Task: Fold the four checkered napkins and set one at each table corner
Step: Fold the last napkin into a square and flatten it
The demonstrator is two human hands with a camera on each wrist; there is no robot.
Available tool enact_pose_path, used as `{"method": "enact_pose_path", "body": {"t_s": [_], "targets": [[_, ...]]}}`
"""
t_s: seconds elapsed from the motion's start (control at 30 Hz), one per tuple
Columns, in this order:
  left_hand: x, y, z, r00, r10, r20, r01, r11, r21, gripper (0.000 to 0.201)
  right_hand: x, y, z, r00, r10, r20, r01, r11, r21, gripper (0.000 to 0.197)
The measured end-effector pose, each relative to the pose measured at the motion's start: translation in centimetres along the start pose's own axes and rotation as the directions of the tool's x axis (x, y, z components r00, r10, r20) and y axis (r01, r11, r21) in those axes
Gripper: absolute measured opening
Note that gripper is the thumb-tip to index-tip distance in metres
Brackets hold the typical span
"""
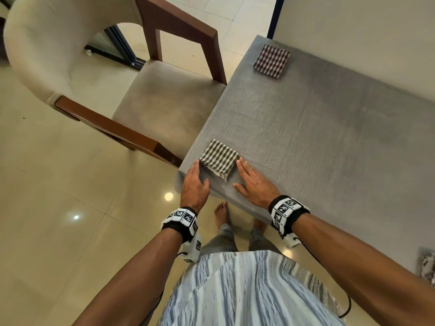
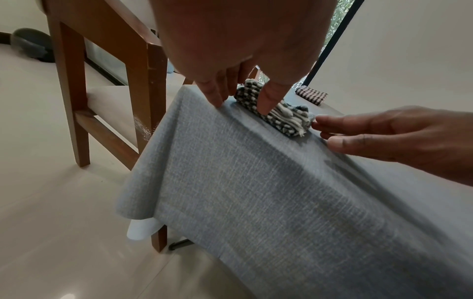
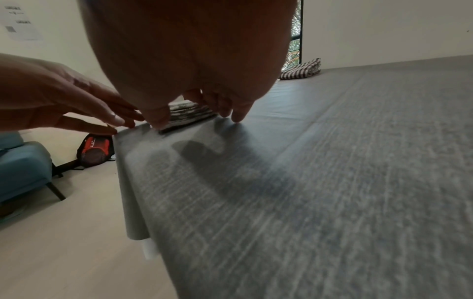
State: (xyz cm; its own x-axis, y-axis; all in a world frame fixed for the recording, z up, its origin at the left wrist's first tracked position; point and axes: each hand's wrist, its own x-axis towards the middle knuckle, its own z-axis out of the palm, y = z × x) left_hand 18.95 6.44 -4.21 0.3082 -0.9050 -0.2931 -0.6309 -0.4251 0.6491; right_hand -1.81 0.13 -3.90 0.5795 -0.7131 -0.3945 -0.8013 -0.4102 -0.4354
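A folded olive-and-white checkered napkin lies at the near left corner of the grey-clothed table. My left hand lies flat beside the napkin's left edge, fingers straight, fingertips at the cloth. On the other side my right hand rests flat by the napkin's right edge, fingers straight. Neither hand grips anything. A second folded napkin, maroon-and-white checked, sits at the far left corner. Another patterned cloth shows at the right edge, mostly cut off.
A beige upholstered chair with dark wooden arms stands against the table's left side. The grey cloth hangs over the table's near edge. A wall borders the table's far side. A blue seat and a red-black bag stand on the tiled floor.
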Motion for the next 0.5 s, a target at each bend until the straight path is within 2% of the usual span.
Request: {"method": "enact_pose_path", "body": {"t_s": [0.2, 0.5], "targets": [[0.3, -0.3, -0.5, 1.0, 0.009, 0.022, -0.01, 1.0, 0.012, 0.07, 0.7, -1.6, 0.5, 0.998, 0.064, 0.018, -0.064, 0.998, 0.008, 0.082], [0.1, -0.7, -0.6, 0.999, 0.047, 0.028, -0.047, 0.999, 0.018, 0.071, 0.6, -1.9, -0.4, 0.996, 0.073, 0.042, -0.073, 0.997, -0.016, 0.08]]}}
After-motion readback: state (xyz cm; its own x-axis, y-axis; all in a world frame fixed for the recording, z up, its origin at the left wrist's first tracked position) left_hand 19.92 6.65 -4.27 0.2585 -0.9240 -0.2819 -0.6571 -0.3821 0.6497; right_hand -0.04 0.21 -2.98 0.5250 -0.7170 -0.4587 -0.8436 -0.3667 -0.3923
